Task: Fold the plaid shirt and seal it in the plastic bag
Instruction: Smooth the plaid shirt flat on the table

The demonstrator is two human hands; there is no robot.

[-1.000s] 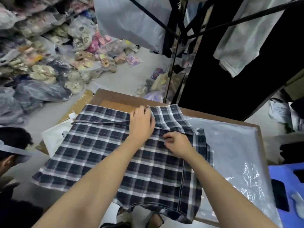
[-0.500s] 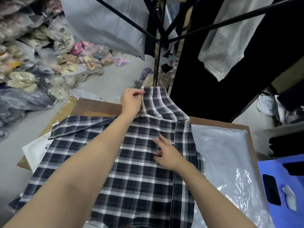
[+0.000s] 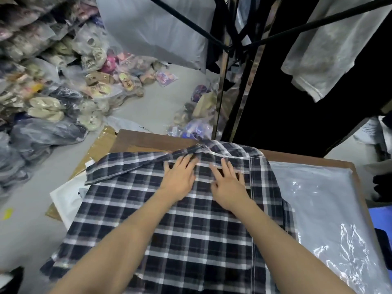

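The dark blue and white plaid shirt [image 3: 191,234] lies spread on the brown table [image 3: 148,141], its collar end toward the far edge and one sleeve folded across to the left. My left hand [image 3: 180,177] lies flat on the shirt just below the collar, fingers spread. My right hand [image 3: 229,183] rests flat beside it, a little to the right, also with fingers apart. The clear plastic bag [image 3: 322,209] lies flat on the table to the right of the shirt, partly under its edge.
A clothes rack with black bars and a hanging pale garment [image 3: 331,45] stands beyond the table. Bagged slippers and goods [image 3: 63,81] are heaped on the floor at the left. White paper and cardboard [image 3: 67,196] stick out at the table's left side. A blue surface [image 3: 381,221] sits at the right.
My left hand let go of the raised collar end, which now lies down at the far edge. Both hands now press flat on the upper shirt, side by side.
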